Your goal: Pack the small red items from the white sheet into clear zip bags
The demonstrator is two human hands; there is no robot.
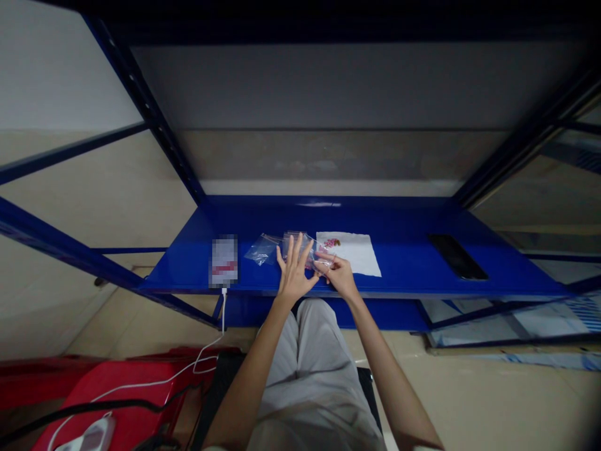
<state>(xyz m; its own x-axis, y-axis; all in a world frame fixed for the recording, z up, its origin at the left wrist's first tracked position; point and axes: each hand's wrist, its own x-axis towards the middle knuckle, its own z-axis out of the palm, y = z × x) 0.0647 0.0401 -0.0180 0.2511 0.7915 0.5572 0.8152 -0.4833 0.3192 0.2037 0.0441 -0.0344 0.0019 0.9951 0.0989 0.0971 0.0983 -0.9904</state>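
My left hand lies near the front edge of a blue metal shelf, fingers stretched out and spread over a small clear plastic bag. Beside it, my right hand pinches the right edge of that same bag with thumb and fingertips. A second small clear bag lies flat just left of my hands. Right behind my right hand sits a white paper sheet with a small heap of reddish bits at its far left corner.
A phone with a white cable lies at the shelf's left. A dark flat phone-like object rests at the right. Blue rack posts frame both sides. Red plastic furniture stands on the floor at lower left.
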